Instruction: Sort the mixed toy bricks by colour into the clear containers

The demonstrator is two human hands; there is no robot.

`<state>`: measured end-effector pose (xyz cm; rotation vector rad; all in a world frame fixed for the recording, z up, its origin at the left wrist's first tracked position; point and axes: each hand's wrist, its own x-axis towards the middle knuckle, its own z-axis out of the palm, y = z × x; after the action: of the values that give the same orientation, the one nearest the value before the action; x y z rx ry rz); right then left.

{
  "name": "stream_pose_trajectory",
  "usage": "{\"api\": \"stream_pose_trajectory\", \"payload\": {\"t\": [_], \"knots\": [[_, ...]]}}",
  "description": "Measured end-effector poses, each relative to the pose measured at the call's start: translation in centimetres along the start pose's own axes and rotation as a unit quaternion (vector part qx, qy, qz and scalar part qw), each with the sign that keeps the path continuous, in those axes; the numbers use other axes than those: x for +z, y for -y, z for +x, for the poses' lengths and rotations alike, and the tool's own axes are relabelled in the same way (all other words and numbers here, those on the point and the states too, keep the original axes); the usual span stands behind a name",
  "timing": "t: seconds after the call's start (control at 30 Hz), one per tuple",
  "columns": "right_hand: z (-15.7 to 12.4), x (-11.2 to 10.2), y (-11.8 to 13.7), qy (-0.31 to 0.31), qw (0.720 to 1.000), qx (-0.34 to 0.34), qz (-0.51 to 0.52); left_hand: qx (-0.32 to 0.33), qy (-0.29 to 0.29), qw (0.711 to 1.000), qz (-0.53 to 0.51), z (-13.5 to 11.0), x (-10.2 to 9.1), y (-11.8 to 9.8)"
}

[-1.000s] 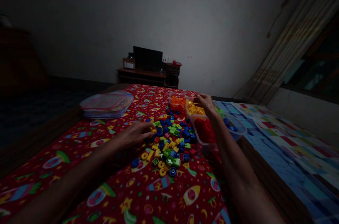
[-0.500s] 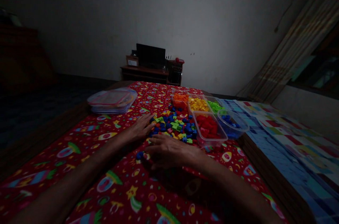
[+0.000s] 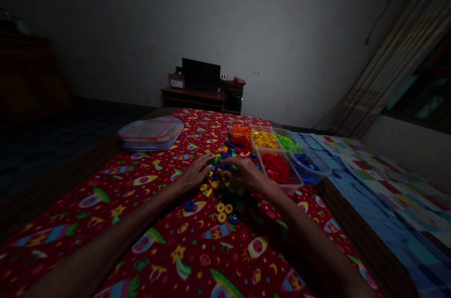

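A loose pile of mixed toy building blocks in blue, green, yellow and orange lies on the red patterned cloth. My left hand rests at the pile's left edge, fingers stretched toward the blocks. Over the pile's right part reaches my right hand, its fingers spread and slightly bent; it hides many blocks beneath. I can make out no block held in either hand. Nearer to me lie several yellow toy wheels and a dark blue wheel. Another blue wheel sits below my left hand.
Right of the pile stand clear tubs of orange blocks, yellow blocks, green blocks, red blocks and blue blocks. Stacked clear lids lie at the left. A monitor stands on a far desk.
My right hand has moved away from me and to the right, uncovering the yellow wheels and a blue wheel. My left hand has shifted slightly right.
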<state>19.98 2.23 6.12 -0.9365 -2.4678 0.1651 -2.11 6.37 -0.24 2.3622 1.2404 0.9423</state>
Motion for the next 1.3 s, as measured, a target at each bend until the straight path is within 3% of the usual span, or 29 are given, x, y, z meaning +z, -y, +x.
{"api": "stream_pose_trajectory", "payload": {"t": [0.1,0.17,0.3,0.4,0.47,0.57,0.7,0.87,1.07,1.2,1.3], "knots": [[-0.4,-1.4,-1.4,-0.033,0.994,0.097,-0.026,0.024,-0.015,1.0,0.004,0.1,0.1,0.1],[-0.5,-1.4,-2.0,0.014,0.99,0.129,-0.055,0.029,-0.036,0.999,0.003,0.1,0.1,0.2],[-0.4,-1.1,-2.4,0.086,0.988,0.121,-0.036,0.011,-0.069,0.998,0.004,0.1,-0.1,0.3],[-0.4,-2.4,-2.4,0.041,0.991,0.126,-0.005,-0.007,-0.075,0.997,0.005,0.0,-0.3,0.1],[-0.7,-3.9,-2.5,0.019,0.987,0.152,-0.04,-0.017,-0.074,0.997,0.005,-0.1,-0.5,-0.1],[-1.5,-5.4,-2.6,0.084,0.967,0.198,-0.136,-0.016,-0.074,0.997,0.001,-0.1,-0.5,-0.4],[-2.4,-4.1,-2.5,0.14,0.952,0.18,-0.204,0.012,-0.069,0.998,0.001,-0.1,-0.4,-1.0],[-2.4,-1.7,-2.7,0.093,0.963,0.136,-0.213,0.07,-0.042,0.997,0.01,-0.3,0.2,-1.9],[-1.3,-4.2,-3.1,0.047,0.989,0.137,-0.035,0.122,-0.048,0.991,0.03,-0.5,0.7,-3.5],[-1.1,-4.8,-3.3,0.018,0.988,0.141,0.06,0.166,0.007,0.986,0.02,-0.9,0.8,-4.9],[-1.4,-4.3,-3.8,-0.023,0.983,0.175,0.04,0.182,0.056,0.982,0.02,-1.1,0.8,-5.2]]}}
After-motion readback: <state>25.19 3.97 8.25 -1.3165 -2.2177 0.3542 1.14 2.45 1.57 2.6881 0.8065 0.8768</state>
